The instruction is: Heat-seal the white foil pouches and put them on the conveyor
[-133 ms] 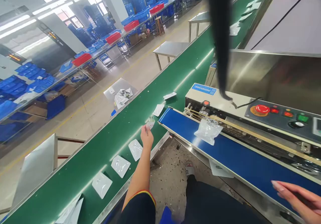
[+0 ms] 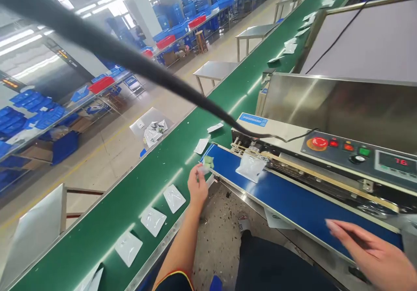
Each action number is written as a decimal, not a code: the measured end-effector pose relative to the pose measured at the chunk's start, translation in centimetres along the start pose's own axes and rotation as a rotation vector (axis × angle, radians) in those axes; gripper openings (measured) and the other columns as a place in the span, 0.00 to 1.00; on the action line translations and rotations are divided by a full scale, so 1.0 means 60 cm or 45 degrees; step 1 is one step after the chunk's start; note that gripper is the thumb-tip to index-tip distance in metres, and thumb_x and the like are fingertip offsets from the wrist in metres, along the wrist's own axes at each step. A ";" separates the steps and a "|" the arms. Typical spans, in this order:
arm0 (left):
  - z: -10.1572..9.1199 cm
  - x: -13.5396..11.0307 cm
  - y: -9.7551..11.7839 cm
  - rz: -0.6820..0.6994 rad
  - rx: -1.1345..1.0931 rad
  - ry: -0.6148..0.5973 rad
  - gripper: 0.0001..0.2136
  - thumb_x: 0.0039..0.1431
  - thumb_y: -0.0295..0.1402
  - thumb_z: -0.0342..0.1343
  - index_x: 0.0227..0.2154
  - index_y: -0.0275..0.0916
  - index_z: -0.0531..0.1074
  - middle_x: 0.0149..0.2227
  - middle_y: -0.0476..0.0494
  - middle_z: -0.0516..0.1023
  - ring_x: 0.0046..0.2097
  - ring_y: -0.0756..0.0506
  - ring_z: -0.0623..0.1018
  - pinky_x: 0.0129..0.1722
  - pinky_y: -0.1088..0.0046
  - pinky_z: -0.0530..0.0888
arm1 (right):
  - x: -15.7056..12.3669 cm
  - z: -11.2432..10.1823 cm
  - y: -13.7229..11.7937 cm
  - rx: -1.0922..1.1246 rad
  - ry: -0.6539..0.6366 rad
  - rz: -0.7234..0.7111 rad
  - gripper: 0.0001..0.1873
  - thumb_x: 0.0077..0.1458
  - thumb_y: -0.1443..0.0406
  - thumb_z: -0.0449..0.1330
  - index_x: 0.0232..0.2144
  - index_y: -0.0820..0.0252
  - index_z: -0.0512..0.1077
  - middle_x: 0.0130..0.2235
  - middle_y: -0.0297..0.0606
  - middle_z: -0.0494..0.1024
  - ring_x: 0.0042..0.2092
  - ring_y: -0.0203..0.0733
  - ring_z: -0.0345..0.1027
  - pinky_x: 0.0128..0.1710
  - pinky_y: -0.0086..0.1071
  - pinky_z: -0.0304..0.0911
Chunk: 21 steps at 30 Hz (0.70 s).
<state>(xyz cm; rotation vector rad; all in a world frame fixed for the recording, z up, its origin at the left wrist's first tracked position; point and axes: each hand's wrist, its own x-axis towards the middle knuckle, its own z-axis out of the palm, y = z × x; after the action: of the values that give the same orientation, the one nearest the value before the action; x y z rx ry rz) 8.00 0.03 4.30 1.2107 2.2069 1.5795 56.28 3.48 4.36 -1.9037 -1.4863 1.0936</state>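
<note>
My left hand (image 2: pixel 197 186) pinches a small pouch (image 2: pixel 207 163), greenish and blurred, over the near end of the blue belt (image 2: pixel 224 158). My right hand (image 2: pixel 371 243) hovers with its fingers apart at the other end of that belt, holding nothing. A silvery-white pouch (image 2: pixel 250 167) lies on the blue belt with its top edge at the band sealing machine (image 2: pixel 276 130). On the green conveyor (image 2: pixel 137 182) several flat white pouches rest in a row, among them one pouch (image 2: pixel 174 198) just left of my left wrist.
The sealer's panel carries a red stop button (image 2: pixel 317 142) and a lit display. A dark cable (image 2: pixel 163 82) crosses the view and partly hides the conveyor. Past the conveyor stand steel tables (image 2: pixel 216 70), one bearing a pile of pouches (image 2: pixel 155 131).
My left hand has lifted the small pouch off the green conveyor and moved right toward the blue belt. The view has shifted; the cable now slants across it.
</note>
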 end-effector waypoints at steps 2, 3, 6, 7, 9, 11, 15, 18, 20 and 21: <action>0.054 -0.041 0.076 0.089 -0.153 -0.189 0.22 0.78 0.54 0.51 0.53 0.41 0.79 0.56 0.32 0.84 0.58 0.35 0.82 0.64 0.55 0.75 | -0.001 0.017 -0.063 0.071 -0.151 -0.045 0.28 0.44 0.36 0.70 0.36 0.46 0.89 0.48 0.47 0.88 0.51 0.65 0.82 0.55 0.52 0.77; 0.087 -0.064 0.114 0.127 -0.245 -0.294 0.22 0.78 0.53 0.51 0.50 0.41 0.80 0.56 0.32 0.84 0.58 0.36 0.82 0.64 0.55 0.75 | 0.001 0.026 -0.089 0.154 -0.187 -0.106 0.30 0.46 0.36 0.70 0.41 0.48 0.89 0.51 0.46 0.88 0.53 0.63 0.82 0.57 0.50 0.76; 0.192 -0.140 0.213 0.201 -0.535 -0.679 0.22 0.78 0.52 0.50 0.45 0.40 0.79 0.55 0.31 0.84 0.58 0.36 0.83 0.62 0.55 0.77 | 0.014 0.037 -0.126 0.342 -0.113 -0.297 0.35 0.52 0.37 0.68 0.51 0.52 0.86 0.56 0.46 0.86 0.54 0.58 0.81 0.55 0.44 0.78; 0.225 -0.166 0.237 0.188 -0.609 -0.789 0.22 0.78 0.53 0.51 0.45 0.39 0.79 0.55 0.31 0.84 0.57 0.36 0.83 0.61 0.56 0.78 | 0.019 0.031 -0.122 0.353 -0.050 -0.342 0.33 0.54 0.37 0.68 0.49 0.53 0.86 0.55 0.46 0.86 0.54 0.57 0.81 0.54 0.43 0.78; 0.283 -0.219 0.273 0.059 -0.719 -0.934 0.23 0.76 0.55 0.53 0.47 0.38 0.80 0.52 0.31 0.85 0.53 0.38 0.84 0.57 0.59 0.79 | 0.022 0.006 -0.096 0.332 0.092 -0.358 0.29 0.56 0.37 0.67 0.39 0.54 0.86 0.48 0.45 0.88 0.49 0.55 0.82 0.53 0.40 0.78; 0.332 -0.269 0.294 -0.162 -0.794 -1.025 0.25 0.74 0.56 0.57 0.50 0.36 0.80 0.49 0.33 0.86 0.47 0.40 0.84 0.51 0.63 0.80 | 0.016 -0.032 -0.053 0.317 0.218 -0.244 0.27 0.55 0.38 0.67 0.32 0.54 0.85 0.40 0.43 0.88 0.42 0.52 0.82 0.46 0.36 0.79; 0.410 -0.348 0.317 -0.450 -0.685 -1.242 0.25 0.67 0.56 0.61 0.41 0.35 0.82 0.36 0.40 0.84 0.34 0.46 0.77 0.36 0.70 0.75 | -0.012 -0.103 0.041 0.382 0.372 0.070 0.28 0.49 0.38 0.68 0.30 0.56 0.84 0.32 0.41 0.86 0.35 0.51 0.80 0.34 0.32 0.75; 0.463 -0.384 0.339 -0.452 -0.472 -1.319 0.20 0.65 0.49 0.60 0.25 0.37 0.78 0.23 0.50 0.72 0.28 0.48 0.67 0.30 0.72 0.66 | -0.018 -0.135 0.092 0.418 0.510 0.337 0.25 0.44 0.43 0.70 0.28 0.58 0.84 0.27 0.42 0.83 0.33 0.51 0.78 0.28 0.33 0.72; 0.497 -0.399 0.352 -0.461 -0.364 -1.310 0.21 0.63 0.44 0.58 0.17 0.39 0.69 0.19 0.53 0.61 0.26 0.49 0.61 0.29 0.72 0.60 | -0.006 -0.150 0.110 0.532 0.608 0.517 0.22 0.42 0.46 0.70 0.26 0.59 0.83 0.24 0.42 0.80 0.28 0.50 0.75 0.24 0.33 0.69; 0.512 -0.404 0.357 -0.479 -0.330 -1.297 0.22 0.61 0.43 0.57 0.14 0.40 0.64 0.18 0.53 0.56 0.26 0.50 0.58 0.28 0.72 0.58 | 0.003 -0.156 0.114 0.624 0.631 0.577 0.20 0.41 0.48 0.70 0.26 0.59 0.82 0.23 0.42 0.79 0.27 0.48 0.74 0.22 0.33 0.69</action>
<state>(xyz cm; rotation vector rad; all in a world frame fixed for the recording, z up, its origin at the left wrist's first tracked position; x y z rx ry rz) 51.89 7.60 2.13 1.0724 1.3922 0.7705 67.87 2.57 4.27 -1.9841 -0.4757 0.9508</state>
